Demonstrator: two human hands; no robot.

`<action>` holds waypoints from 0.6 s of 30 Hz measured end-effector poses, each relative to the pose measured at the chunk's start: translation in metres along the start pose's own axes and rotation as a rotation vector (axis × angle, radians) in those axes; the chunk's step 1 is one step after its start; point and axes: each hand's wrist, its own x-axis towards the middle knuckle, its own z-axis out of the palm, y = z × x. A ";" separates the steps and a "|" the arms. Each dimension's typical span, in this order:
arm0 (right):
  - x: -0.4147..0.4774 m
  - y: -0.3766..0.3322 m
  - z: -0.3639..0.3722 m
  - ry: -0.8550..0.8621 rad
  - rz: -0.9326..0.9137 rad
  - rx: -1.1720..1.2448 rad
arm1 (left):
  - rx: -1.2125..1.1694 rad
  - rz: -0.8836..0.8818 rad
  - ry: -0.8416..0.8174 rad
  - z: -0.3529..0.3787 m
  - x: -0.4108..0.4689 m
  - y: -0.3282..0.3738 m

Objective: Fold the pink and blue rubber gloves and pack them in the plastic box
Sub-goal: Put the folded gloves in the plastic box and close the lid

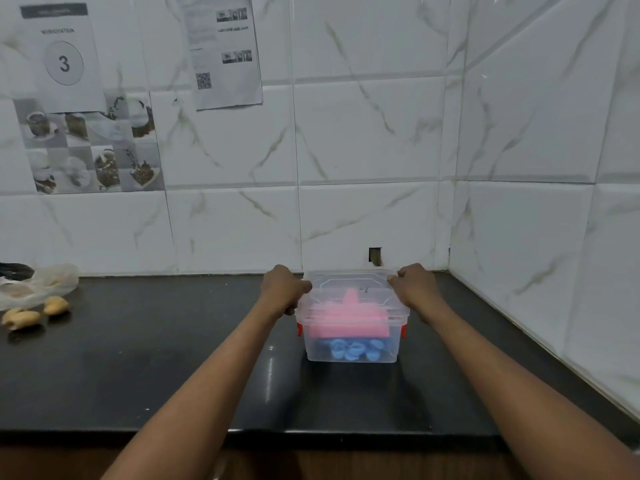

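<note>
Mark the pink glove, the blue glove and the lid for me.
pink glove (349,320): head view, on its folded middle.
blue glove (353,351): head view, on the curled fingers.
lid (349,279): head view, on its clear top, far side.

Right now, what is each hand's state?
Left hand: grips the left edge of the clear lid.
Right hand: grips the clear lid's right edge.
</note>
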 end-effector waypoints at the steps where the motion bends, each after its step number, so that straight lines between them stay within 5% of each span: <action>1: -0.001 0.000 0.004 0.005 0.003 -0.044 | 0.051 0.009 0.023 0.002 -0.002 0.001; 10: -0.007 -0.003 0.020 0.086 0.003 -0.311 | 0.441 0.043 0.089 0.010 -0.007 0.000; 18: -0.002 0.008 0.027 0.034 0.047 -0.350 | 0.188 -0.016 -0.099 0.017 -0.004 -0.004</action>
